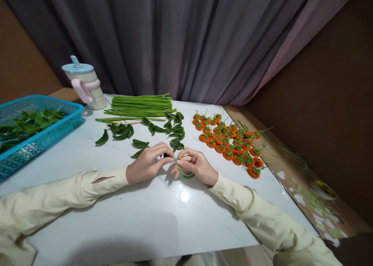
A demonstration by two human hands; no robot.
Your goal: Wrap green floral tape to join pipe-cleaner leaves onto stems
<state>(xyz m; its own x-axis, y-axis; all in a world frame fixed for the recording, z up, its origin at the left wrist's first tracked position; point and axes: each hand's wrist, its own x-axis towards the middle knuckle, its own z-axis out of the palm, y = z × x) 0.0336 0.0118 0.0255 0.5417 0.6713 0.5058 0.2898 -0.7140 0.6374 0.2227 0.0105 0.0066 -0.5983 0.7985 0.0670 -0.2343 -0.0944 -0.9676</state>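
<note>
My left hand (pixel 151 161) and my right hand (pixel 199 166) meet above the middle of the white table, fingertips pinched close together. Between them runs a thin pale green strip of tape (pixel 180 170). Part of a green ring, looking like the tape roll (pixel 189 176), shows under my right hand. A bit of dark green shows by the left fingertips; whether it is held I cannot tell. Dark green fuzzy leaves (pixel 176 143) made of bent pipe cleaners lie just beyond my hands. Another such leaf (pixel 140 143) lies close to my left hand.
Green pipe-cleaner stems (pixel 140 106) lie in a bundle at the back. Many orange fuzzy flowers (pixel 229 155) spread on the right. A blue basket (pixel 67 120) of green leaves stands left, near a lidded cup (pixel 87 83). Paper scraps (pixel 299 199) lie beyond the table's (pixel 140 227) right edge.
</note>
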